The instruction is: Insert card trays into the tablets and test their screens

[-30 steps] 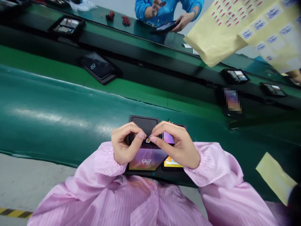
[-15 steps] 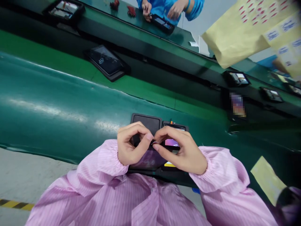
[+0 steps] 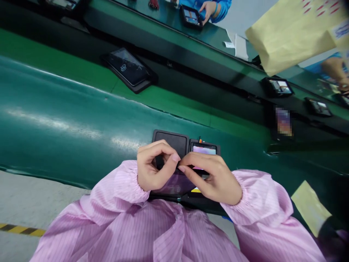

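My left hand (image 3: pixel 155 166) and my right hand (image 3: pixel 209 178) curl together, fingertips almost meeting, above a black phone tray (image 3: pixel 170 142). Under my right hand lies a phone with a lit pink-purple screen (image 3: pixel 204 150), and the right thumb and forefinger rest near its lower edge. A second phone (image 3: pixel 170 188) lies beneath my wrists, mostly covered. The small label seen earlier between my fingertips is hidden now, so I cannot tell whether either hand holds it. Pink striped sleeves (image 3: pixel 122 189) cover both forearms.
A green conveyor belt (image 3: pixel 54 120) runs past with several black trays holding phones. Across it, a co-worker's hand (image 3: pixel 207 9) in a blue sleeve touches a phone. A yellow sheet of labels (image 3: pixel 289 34) hangs top right; a yellow paper strip (image 3: pixel 311 207) lies lower right.
The small label between my fingertips has gone from sight. My right hand has shifted down, showing more of the upper phone's screen. The co-worker's hands and the yellow sheet sit higher in view.
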Demonstrator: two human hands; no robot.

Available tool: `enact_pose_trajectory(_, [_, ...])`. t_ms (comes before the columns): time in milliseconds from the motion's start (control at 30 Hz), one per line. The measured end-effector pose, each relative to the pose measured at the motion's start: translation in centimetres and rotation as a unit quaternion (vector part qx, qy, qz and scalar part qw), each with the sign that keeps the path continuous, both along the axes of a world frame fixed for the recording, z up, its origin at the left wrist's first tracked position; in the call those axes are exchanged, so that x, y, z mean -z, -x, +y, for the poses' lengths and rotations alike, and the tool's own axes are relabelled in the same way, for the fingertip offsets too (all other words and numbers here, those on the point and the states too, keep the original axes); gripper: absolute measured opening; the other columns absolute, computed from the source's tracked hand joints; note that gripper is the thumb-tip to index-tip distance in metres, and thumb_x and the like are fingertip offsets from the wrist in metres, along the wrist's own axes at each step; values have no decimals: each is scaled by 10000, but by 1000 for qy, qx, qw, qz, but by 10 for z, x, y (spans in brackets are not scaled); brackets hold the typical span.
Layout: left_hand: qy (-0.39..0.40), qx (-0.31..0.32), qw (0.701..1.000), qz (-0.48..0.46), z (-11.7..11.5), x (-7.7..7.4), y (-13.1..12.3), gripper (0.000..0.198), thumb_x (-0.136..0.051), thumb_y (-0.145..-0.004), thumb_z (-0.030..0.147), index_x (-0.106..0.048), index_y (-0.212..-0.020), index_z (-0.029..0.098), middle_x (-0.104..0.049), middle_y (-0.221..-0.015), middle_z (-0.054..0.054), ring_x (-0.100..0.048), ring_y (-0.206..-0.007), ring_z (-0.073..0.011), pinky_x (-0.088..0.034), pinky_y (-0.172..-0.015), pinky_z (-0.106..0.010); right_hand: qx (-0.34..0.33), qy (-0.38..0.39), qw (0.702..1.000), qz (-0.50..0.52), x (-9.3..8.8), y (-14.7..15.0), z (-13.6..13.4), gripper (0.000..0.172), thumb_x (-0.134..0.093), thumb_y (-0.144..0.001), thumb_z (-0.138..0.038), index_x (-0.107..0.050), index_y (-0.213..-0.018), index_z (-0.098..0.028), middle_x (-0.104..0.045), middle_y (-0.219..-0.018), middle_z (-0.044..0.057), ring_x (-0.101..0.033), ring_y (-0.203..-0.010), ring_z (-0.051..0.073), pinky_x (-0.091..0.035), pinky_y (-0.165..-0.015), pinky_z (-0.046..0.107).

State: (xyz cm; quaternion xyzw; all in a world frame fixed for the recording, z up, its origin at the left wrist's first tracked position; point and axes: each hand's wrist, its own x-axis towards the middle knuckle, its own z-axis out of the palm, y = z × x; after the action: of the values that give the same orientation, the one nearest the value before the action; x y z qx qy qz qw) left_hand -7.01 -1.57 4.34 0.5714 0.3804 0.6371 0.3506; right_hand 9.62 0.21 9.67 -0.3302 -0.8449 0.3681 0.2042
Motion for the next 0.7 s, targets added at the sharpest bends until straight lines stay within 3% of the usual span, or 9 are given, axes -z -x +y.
enact_pose_trajectory(167, [-2, 1, 1000, -1, 4, 2, -2, 124, -606, -810, 130, -617, -688, 151, -607, -582, -13, -535, -501, -94, -417, -498, -234, 11, 14, 1000, 7, 2, 0, 3, 125, -514, -927, -175, -589, -833, -211, -638, -747, -5, -595, -673, 97, -472, -636, 204])
enact_pose_trajectory(300, [3, -9, 1000, 0, 10, 8, -3, 127, -614, -812, 142, -627, -686, 149, -602, -587, -9, -540, -507, -92, -412, -495, -229, 48, 79, 996, 9, 7, -6, 11, 75, -587, -906, -278, -610, -874, -214, -665, -767, -9, -612, -671, 100, -491, -641, 206])
enact_pose_trajectory(433, [51, -46, 998, -12, 18, 18, -2, 163, -619, -825, 203, -639, -673, 147, -605, -610, -4, -531, -480, -75, -398, -466, -208, 121, 139, 983, -9, 25, -23, 4, 335, -551, -909, -437, -553, -1172, -229, -698, -918, 30, -660, -834, 155, -524, -729, 263])
enact_pose_trajectory(567, [119, -64, 990, -26, 34, 25, -4, 200, -629, -807, 255, -638, -643, 141, -607, -585, -1, -501, -434, -58, -373, -430, -189, 201, 94, 975, 3, 48, -28, -5, 402, -387, -961, -504, -495, -1245, -240, -638, -1018, 66, -622, -924, 181, -515, -767, 302])
enact_pose_trajectory(700, [164, -60, 984, -36, 76, 33, -10, 228, -618, -792, 286, -631, -622, 135, -607, -554, 10, -514, -441, -55, -407, -459, -184, 243, 20, 970, 17, 66, -16, 31, 435, -315, -965, -548, -465, -1214, -224, -595, -990, 61, -595, -942, 180, -484, -886, 339])
